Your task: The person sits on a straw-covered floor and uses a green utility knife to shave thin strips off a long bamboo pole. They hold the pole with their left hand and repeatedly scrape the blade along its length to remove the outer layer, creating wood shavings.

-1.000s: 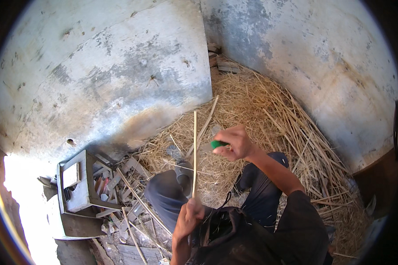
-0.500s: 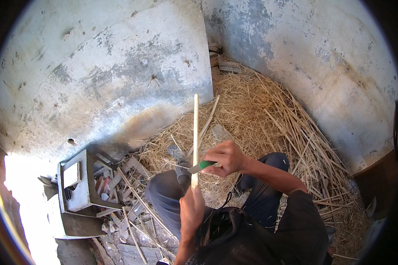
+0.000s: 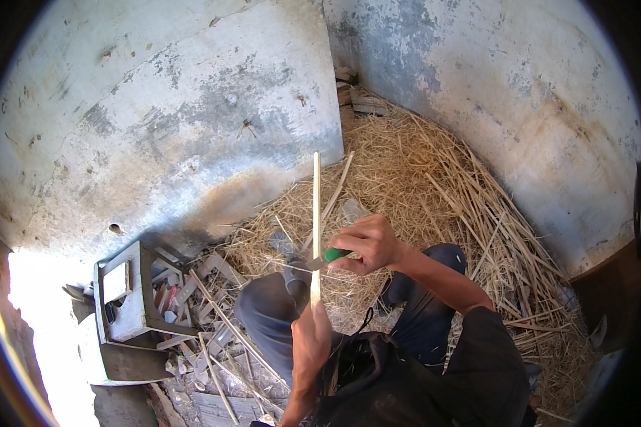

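Observation:
My left hand (image 3: pixel 311 336) is closed around the lower end of a pale strip of split bamboo or wood (image 3: pixel 316 203), which points up and away from me. My right hand (image 3: pixel 367 244) grips a knife by its green handle (image 3: pixel 337 254). Its short blade lies across the strip, a little above my left hand. A thin light shaving (image 3: pixel 285 264) sticks out to the left of the blade. My bent knees (image 3: pixel 269 313) are on either side below the work. The strip's lowest end is hidden in my left hand.
A deep heap of shavings (image 3: pixel 399 164) and long thin strips (image 3: pixel 491 220) covers the floor ahead and to the right. On the left, an upturned wooden stool-like frame (image 3: pixel 132 320) stands among wood scraps. Peeling walls (image 3: pixel 192 107) meet in the far corner.
My right hand and the knife have moved slightly up along the strip, away from my left hand. A thin shaving now shows left of the blade. My left hand has barely moved.

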A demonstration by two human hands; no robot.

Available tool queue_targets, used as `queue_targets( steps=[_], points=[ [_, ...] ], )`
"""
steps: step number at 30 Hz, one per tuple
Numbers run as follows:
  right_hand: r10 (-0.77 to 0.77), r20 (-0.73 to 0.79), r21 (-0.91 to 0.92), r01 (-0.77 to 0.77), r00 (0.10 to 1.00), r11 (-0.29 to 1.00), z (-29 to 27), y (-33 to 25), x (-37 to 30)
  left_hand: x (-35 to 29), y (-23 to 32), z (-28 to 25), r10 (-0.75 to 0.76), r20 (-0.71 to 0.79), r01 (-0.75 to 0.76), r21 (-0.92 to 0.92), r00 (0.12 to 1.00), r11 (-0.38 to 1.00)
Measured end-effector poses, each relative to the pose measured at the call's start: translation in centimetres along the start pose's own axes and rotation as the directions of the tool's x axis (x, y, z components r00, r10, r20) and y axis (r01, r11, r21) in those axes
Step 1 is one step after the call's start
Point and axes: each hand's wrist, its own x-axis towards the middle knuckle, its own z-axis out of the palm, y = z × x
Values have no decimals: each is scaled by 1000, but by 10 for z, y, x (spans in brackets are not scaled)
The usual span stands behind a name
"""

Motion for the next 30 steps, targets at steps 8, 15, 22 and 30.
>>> queue_targets(
  steps=[8, 15, 22, 30],
  points=[
    [439, -247, 3, -452, 864, 892, -28, 80, -7, -33, -21, -7, -133, 233, 134, 14, 963, 991],
    [372, -303, 17, -385, 877, 923, -50, 79, -12, -35, -22, -13, -154, 81, 141, 139, 985, 980],
    [52, -40, 89, -48, 998, 995, 3, 12, -6, -5, -4, -17, 23, -30, -19, 115, 999, 993],
    [-23, 16, 102, 21, 1000, 995, 9, -1, -4, 2, 10, -6, 71, -72, -67, 56, 995, 996]
  ],
)
